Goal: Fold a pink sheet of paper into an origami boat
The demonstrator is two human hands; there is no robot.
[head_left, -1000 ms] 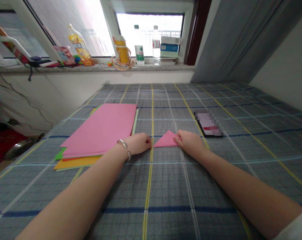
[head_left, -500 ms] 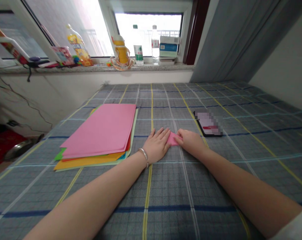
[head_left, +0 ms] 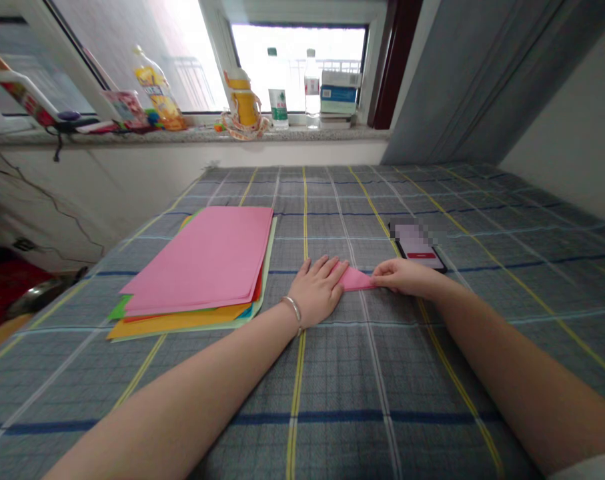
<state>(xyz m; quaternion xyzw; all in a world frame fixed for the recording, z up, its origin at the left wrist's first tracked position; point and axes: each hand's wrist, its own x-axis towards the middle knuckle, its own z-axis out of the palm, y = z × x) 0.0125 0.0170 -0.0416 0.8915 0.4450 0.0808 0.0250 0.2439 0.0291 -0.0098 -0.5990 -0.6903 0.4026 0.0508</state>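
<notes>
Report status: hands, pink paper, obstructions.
Left hand flat on pink paper triangle. Right hand pinches its right corner. Phone just beyond right hand, off the paper.

A grey plaid cloth (head_left: 332,380) bears a stack of coloured paper (head_left: 202,260) at left; a folded pink paper (head_left: 355,281) lies mid-cloth. A phone (head_left: 419,249) lies farther right.

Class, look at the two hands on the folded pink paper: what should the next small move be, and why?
Probably the right hand should press the right corner of the folded pink paper flat: its fingertips are at that corner, and the left hand, spread over the paper's left part, should keep it from sliding.
</notes>
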